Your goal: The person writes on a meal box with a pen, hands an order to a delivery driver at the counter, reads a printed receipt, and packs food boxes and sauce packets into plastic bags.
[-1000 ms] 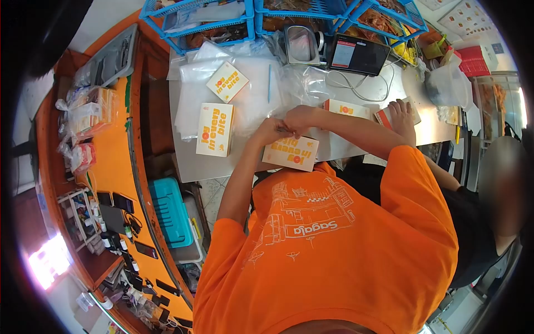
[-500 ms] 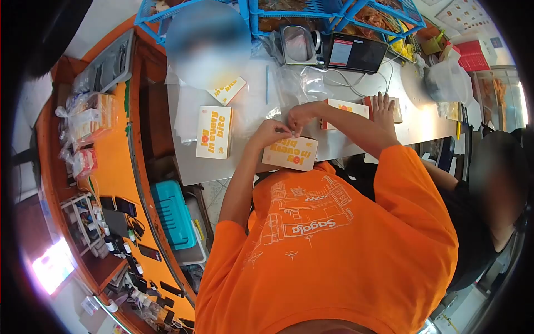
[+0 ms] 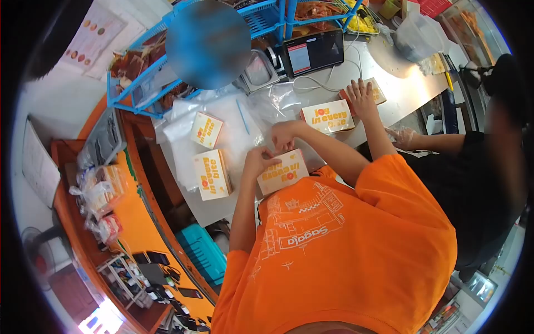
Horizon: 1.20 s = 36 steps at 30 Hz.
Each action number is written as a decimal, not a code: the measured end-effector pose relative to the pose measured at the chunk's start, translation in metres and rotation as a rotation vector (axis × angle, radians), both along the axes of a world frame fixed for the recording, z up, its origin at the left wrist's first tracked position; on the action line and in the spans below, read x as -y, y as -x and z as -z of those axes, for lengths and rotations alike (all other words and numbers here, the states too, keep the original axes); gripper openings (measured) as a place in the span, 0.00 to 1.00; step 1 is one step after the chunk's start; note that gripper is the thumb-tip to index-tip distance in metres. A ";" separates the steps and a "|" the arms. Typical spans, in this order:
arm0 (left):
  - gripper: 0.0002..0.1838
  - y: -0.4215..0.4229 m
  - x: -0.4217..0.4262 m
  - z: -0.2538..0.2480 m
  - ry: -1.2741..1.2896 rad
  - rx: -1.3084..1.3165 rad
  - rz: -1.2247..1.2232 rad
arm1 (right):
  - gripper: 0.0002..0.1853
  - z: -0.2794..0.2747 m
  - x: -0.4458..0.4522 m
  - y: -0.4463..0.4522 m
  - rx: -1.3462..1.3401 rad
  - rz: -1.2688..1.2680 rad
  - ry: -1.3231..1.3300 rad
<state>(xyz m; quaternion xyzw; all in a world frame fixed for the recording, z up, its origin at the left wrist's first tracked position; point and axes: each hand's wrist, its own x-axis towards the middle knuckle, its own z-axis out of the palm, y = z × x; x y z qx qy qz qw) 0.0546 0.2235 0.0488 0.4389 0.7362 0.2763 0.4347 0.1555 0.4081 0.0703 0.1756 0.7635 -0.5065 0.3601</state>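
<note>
A white and orange carton box [image 3: 285, 171] with upside-down "joy in every bite" print sits against the front of my shirt at the table edge. My left hand [image 3: 260, 162] is closed at its upper left corner, fingers on the edge. Beside it my right hand [image 3: 285, 136] has bent, closed fingers at the box's far edge; the fingertips are partly hidden. To the left lie two similar boxes, one larger [image 3: 212, 174] and one smaller [image 3: 207, 130], on clear plastic sheets [image 3: 233, 106]. Another closed box [image 3: 327, 116] lies beyond my right forearm.
Another person's hand [image 3: 361, 97] rests by a small box [image 3: 375, 91]; a gloved hand [image 3: 406, 138] shows near the black sleeve. At the back stand a tablet [image 3: 315, 53], a metal container [image 3: 259, 71], blue racks [image 3: 267, 22] and a clear tub [image 3: 420, 39].
The head view has turned, so the table appears rotated and the boxes shifted. My fingers stay at the same box's far edge. The co-worker's gloved hand now shows at the table's right side.
</note>
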 end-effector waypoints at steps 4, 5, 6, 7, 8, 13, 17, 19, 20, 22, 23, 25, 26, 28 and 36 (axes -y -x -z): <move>0.30 -0.004 0.021 -0.017 -0.265 -0.250 0.020 | 0.15 -0.039 -0.082 -0.024 -0.399 0.827 -0.147; 0.30 -0.005 0.026 -0.020 -0.257 -0.229 -0.043 | 0.16 -0.024 -0.109 -0.019 -0.437 1.012 -0.303; 0.30 -0.008 0.029 -0.023 -0.251 -0.206 -0.103 | 0.17 -0.008 -0.134 -0.014 -0.468 1.197 -0.465; 0.30 -0.011 0.029 -0.025 -0.249 -0.183 -0.163 | 0.18 0.004 -0.149 -0.008 -0.405 1.227 -0.462; 0.28 -0.014 0.029 -0.027 -0.293 -0.183 -0.235 | 0.19 0.015 -0.161 0.002 -0.345 1.257 -0.456; 0.17 -0.028 0.039 -0.039 -0.346 -0.085 -0.570 | 0.23 0.071 -0.176 0.048 -0.270 1.271 -0.432; 0.16 -0.031 0.055 -0.044 -0.353 0.002 -0.659 | 0.23 0.073 -0.181 0.048 -0.378 1.346 -0.138; 0.15 -0.033 0.063 -0.049 -0.351 0.016 -0.705 | 0.19 0.038 -0.158 0.038 -0.393 1.460 -0.128; 0.15 -0.034 0.070 -0.048 -0.353 0.031 -0.732 | 0.19 0.042 -0.153 0.029 -0.398 1.439 -0.144; 0.15 -0.030 0.079 -0.045 -0.368 0.063 -0.772 | 0.18 0.056 -0.139 0.019 -0.403 1.452 -0.182; 0.15 -0.028 0.079 -0.044 -0.374 0.056 -0.781 | 0.18 0.069 -0.127 0.018 -0.399 1.483 -0.203; 0.15 -0.028 0.083 -0.047 -0.375 0.040 -0.805 | 0.18 0.070 -0.116 0.018 -0.394 1.509 -0.228; 0.14 -0.028 0.086 -0.049 -0.367 0.028 -0.807 | 0.19 0.071 -0.113 0.018 -0.393 1.505 -0.232; 0.14 -0.025 0.086 -0.054 -0.355 0.004 -0.797 | 0.19 0.068 -0.107 0.020 -0.403 1.517 -0.227; 0.15 -0.023 0.096 -0.051 -0.452 0.001 -0.816 | 0.19 0.071 -0.094 0.019 -0.535 1.550 -0.319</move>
